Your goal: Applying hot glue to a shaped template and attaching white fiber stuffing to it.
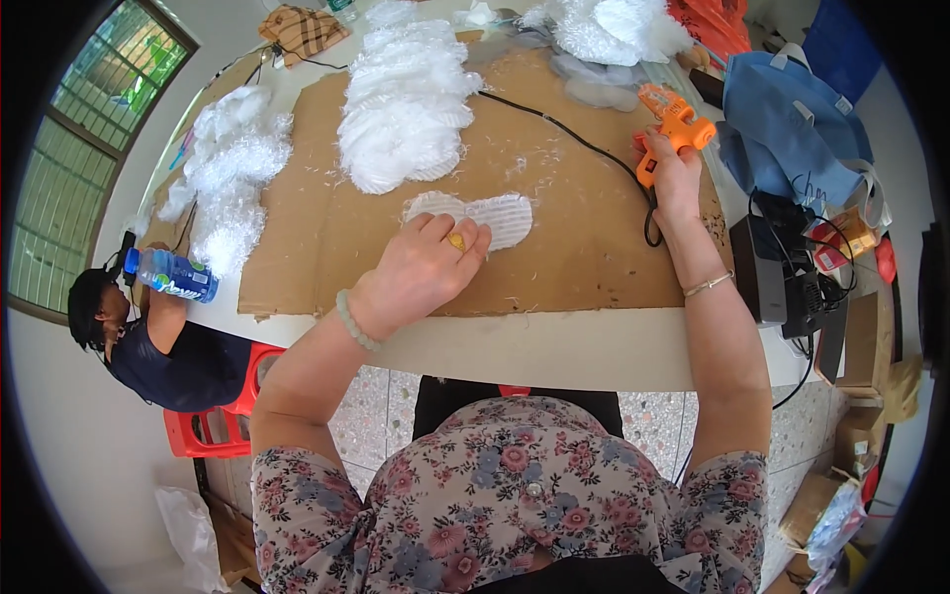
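Note:
My right hand [673,176] is wrapped round the grip of an orange hot glue gun [676,127], raised over the right side of the brown cardboard sheet [574,267]. A small white ribbed piece [507,220], rounded at both ends, lies flat near the middle of the cardboard. Over its near edge is my left hand [432,259], fingers curled in and close against it. The fingertips are hidden, so what they pinch does not show. Behind lies a long overlapping row of similar white ribbed pieces [406,109].
Fluffy white material [233,168] is heaped at the left, with more white pieces [609,35] at the far right. A black cord [564,124] crosses the cardboard. A blue-capped bottle [176,275] stands near another person [158,346]. At the right hangs a blue bag [797,129].

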